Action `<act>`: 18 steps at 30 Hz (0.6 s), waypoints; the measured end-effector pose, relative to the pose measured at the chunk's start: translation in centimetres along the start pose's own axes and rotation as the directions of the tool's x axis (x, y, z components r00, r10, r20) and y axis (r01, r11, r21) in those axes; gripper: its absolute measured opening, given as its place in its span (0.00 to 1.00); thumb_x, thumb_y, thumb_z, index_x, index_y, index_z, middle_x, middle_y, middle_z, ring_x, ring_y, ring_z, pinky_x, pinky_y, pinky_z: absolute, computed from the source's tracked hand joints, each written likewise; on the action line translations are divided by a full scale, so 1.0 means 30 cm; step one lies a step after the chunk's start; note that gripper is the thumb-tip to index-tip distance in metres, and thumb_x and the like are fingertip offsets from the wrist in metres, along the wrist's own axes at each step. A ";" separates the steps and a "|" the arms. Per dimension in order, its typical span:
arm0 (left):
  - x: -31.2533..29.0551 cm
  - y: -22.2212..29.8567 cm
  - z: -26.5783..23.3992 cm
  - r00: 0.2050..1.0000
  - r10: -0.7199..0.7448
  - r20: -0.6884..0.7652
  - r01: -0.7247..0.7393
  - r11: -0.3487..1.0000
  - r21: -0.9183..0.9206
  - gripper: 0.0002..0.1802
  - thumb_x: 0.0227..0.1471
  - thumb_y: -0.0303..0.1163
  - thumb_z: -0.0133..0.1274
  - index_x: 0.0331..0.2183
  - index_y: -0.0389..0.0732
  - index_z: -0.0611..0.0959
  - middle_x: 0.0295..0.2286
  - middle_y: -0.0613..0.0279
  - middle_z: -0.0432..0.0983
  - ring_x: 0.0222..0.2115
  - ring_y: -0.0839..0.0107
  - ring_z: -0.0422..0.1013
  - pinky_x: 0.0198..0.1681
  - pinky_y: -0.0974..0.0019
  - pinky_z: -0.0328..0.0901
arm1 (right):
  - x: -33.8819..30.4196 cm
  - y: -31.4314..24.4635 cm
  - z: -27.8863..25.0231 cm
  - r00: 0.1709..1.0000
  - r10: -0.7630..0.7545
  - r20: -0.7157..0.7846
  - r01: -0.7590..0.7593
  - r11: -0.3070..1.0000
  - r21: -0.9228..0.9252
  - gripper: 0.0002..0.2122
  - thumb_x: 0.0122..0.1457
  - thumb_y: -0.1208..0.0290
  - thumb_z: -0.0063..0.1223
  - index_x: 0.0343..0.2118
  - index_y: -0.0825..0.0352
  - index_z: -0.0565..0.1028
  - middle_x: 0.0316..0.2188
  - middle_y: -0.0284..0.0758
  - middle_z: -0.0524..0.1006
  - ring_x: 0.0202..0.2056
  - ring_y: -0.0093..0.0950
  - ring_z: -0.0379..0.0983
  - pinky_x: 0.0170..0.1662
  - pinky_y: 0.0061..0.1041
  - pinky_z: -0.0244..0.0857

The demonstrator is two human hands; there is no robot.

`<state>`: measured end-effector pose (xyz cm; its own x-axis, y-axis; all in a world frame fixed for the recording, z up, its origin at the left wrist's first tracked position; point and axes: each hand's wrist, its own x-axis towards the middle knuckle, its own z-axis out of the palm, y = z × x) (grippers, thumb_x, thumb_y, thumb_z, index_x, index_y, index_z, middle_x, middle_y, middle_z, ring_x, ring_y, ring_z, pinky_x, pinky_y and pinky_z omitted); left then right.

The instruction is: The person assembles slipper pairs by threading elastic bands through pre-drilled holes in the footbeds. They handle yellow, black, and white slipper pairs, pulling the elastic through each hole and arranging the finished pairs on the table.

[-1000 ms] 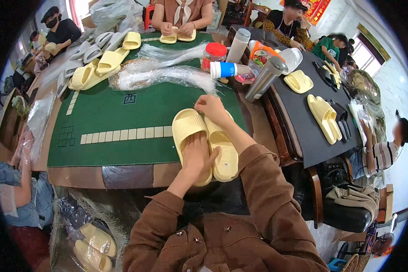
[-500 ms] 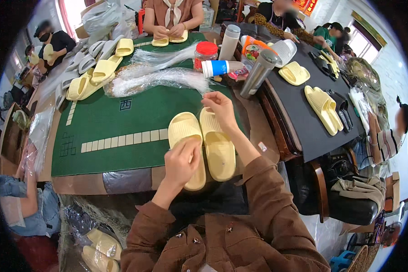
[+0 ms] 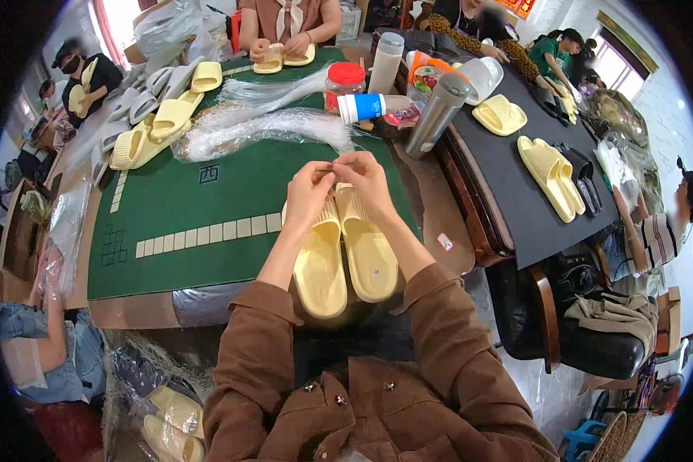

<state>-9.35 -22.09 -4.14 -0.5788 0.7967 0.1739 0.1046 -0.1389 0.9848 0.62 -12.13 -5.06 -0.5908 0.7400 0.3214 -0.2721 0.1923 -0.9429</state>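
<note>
Over the yellow slippers, the left hand and right hand meet, pinched closed, any hold too small to tell

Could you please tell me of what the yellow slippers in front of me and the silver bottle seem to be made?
The yellow slippers: probably foam or soft plastic, matte, from their even, moulded-looking surface. The silver bottle: likely metal, satin, from its grey sheen.
</note>
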 end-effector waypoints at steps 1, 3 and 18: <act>0.002 0.010 0.004 0.999 0.016 -0.033 -0.013 0.997 0.072 0.07 0.52 0.25 0.51 0.33 0.32 0.79 0.26 0.60 0.79 0.21 0.78 0.72 0.25 0.72 0.66 | 0.000 0.003 -0.001 1.000 -0.007 0.010 0.007 1.000 -0.015 0.07 0.55 0.73 0.57 0.35 0.70 0.75 0.31 0.32 0.77 0.33 0.21 0.75 0.37 0.19 0.69; 0.011 0.036 0.004 0.998 0.053 -0.031 -0.047 0.984 0.174 0.07 0.52 0.25 0.51 0.32 0.33 0.80 0.25 0.60 0.79 0.21 0.78 0.72 0.25 0.73 0.67 | -0.003 -0.005 -0.002 0.999 0.020 0.029 -0.021 1.000 0.009 0.07 0.55 0.73 0.57 0.34 0.70 0.75 0.31 0.32 0.77 0.33 0.21 0.74 0.38 0.19 0.69; 0.013 -0.026 -0.001 0.980 -0.110 -0.166 0.096 0.992 -0.085 0.05 0.54 0.27 0.52 0.31 0.35 0.80 0.23 0.66 0.74 0.21 0.80 0.66 0.26 0.74 0.61 | -0.036 -0.025 0.025 0.998 -0.055 -0.035 0.039 0.931 -0.363 0.06 0.53 0.73 0.57 0.33 0.69 0.80 0.30 0.31 0.77 0.30 0.17 0.71 0.35 0.19 0.66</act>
<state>-9.67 -21.70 -4.83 -0.7126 0.6987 0.0631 -0.0210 -0.1110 0.9936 0.89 -13.57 -4.66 -0.5476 0.7506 0.3697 -0.0004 0.4416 -0.8972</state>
